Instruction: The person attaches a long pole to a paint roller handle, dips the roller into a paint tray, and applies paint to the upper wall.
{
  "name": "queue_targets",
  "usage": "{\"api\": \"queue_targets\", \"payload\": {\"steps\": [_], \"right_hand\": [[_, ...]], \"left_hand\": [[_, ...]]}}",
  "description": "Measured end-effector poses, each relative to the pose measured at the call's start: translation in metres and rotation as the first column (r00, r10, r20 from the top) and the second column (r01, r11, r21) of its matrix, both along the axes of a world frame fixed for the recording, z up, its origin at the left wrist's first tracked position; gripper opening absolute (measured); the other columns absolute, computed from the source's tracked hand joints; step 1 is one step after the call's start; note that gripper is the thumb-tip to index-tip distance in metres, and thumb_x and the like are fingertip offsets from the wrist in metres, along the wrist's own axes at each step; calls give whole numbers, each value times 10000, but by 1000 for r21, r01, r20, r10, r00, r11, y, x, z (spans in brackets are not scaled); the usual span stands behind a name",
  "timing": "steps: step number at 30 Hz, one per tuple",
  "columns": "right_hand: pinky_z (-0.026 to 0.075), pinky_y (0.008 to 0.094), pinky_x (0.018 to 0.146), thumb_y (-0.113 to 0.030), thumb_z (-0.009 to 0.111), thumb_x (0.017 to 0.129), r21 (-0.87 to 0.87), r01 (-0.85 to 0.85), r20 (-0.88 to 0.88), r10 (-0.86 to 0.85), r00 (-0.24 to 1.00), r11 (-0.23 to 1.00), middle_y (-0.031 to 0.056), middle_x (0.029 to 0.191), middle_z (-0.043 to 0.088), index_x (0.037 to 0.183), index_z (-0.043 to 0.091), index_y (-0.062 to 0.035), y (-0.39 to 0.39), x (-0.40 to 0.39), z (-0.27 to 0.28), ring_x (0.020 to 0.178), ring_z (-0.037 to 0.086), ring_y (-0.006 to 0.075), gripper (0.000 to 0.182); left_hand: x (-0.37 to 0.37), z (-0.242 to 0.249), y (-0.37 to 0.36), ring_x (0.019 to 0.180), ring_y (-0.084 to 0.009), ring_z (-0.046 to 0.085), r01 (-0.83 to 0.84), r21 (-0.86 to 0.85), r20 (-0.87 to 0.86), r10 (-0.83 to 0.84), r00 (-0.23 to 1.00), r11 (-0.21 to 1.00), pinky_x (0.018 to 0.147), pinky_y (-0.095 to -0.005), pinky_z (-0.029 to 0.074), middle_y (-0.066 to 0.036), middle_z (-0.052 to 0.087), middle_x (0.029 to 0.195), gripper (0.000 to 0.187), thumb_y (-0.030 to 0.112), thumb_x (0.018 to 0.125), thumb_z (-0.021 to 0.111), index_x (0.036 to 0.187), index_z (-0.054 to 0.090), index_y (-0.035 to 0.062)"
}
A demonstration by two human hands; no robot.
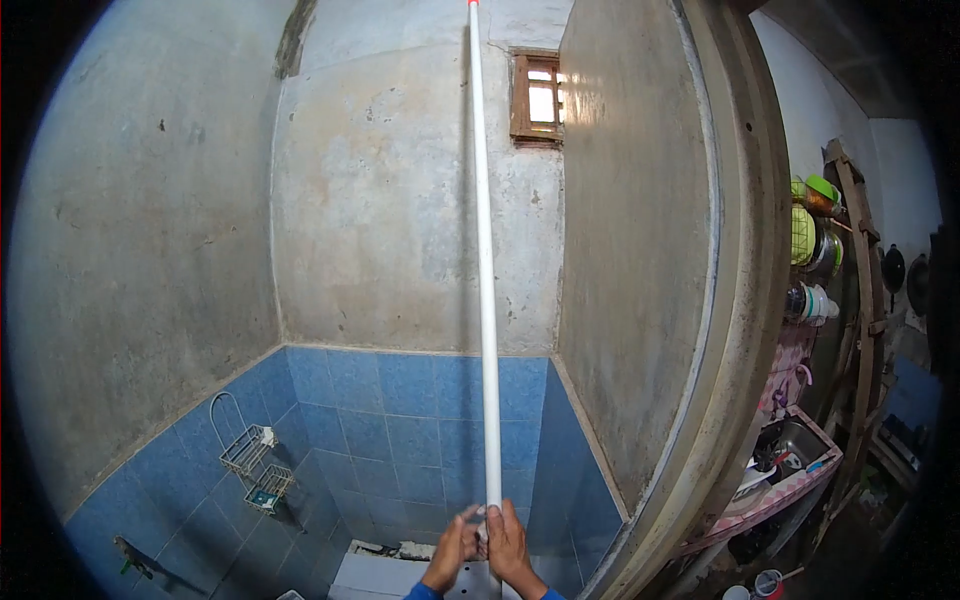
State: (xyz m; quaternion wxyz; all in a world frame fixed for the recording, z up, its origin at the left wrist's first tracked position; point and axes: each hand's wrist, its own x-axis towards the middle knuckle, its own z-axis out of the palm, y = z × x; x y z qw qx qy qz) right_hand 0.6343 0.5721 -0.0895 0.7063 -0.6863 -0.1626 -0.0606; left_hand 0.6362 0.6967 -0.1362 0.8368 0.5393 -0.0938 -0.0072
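Note:
A long white pole (484,240) rises almost upright through the middle of the view, with a red tip (473,3) at the top edge. My right hand (508,548) is closed around its lower part, thumb lying along the front. Just left of the pole is my left hand (452,552), its fingers bent and its fingertips blurred close to the right hand. Whether those fingertips hold anything cannot be made out. Both wrists show blue sleeves.
Blue tiles (410,395) line the lower walls. A wire rack (247,452) hangs at left, above a tap (130,555). A white ledge (375,577) lies below my hands. On the right are a door frame (735,300), a sink (795,445) and a wooden ladder (862,290).

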Motion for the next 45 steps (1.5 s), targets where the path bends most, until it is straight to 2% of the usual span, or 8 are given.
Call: {"api": "queue_targets", "payload": {"steps": [2,6,9,12,13,15,17,45], "right_hand": [[439,324,523,-381,367,1032,-118,53,6,-52,999,992,83,670,551,1103,519,-35,0,-1,23,570,570,168,385],[352,246,410,-385,373,1034,106,-3,7,3,1000,994,0,591,419,965,458,-62,10,8,50,440,398,79,340],[361,267,411,-383,382,1031,116,-7,-5,8,1000,993,15,595,434,941,464,-70,11,16,74,454,437,99,336],[365,272,403,-388,382,1031,140,-43,-8,44,999,989,15,588,422,911,435,-73,15,20,104,447,434,99,341],[366,274,397,-391,382,1030,131,-40,14,39,999,991,14,584,420,910,432,-73,17,22,112,439,433,101,344],[367,276,392,-395,383,1029,120,-37,34,33,999,992,14,580,417,909,430,-73,20,26,127,431,432,103,347],[379,282,378,-407,380,1027,130,-57,55,50,997,990,14,571,415,902,429,-73,23,32,140,414,435,107,360],[386,284,341,-466,342,1021,71,-47,257,27,966,996,24,541,429,879,410,-75,48,63,227,376,453,116,422]], "left_hand": [[33,-104,-1,690,-117,553,29,18,-162,-26,986,999,620,-251,452,-75,588,844,500,459,1035,317,1239,492,37],[9,-104,-15,717,-181,606,-62,81,-13,63,998,995,653,-292,489,-109,628,846,434,403,1027,370,1144,550,25],[-22,-100,-30,743,-246,659,-163,133,136,145,980,978,687,-333,526,-144,669,847,382,346,1019,424,1049,608,12],[-33,-41,-46,567,-120,560,-319,18,152,313,937,947,534,-254,472,-38,588,696,407,401,1034,360,939,568,64],[-62,23,-42,516,-117,515,-251,136,157,230,961,958,475,-247,435,-23,541,650,393,410,1033,368,937,541,70],[-58,47,-43,514,-113,513,-231,89,130,218,967,969,473,-248,433,-19,531,644,394,418,1032,370,945,542,75],[-46,54,-33,550,-83,467,-13,79,106,5,994,997,504,-216,379,-28,495,703,457,449,1035,333,1109,509,33],[-23,139,-13,446,-34,360,-54,37,190,46,981,998,398,-183,320,14,403,615,482,467,1029,347,1103,509,19]]}}
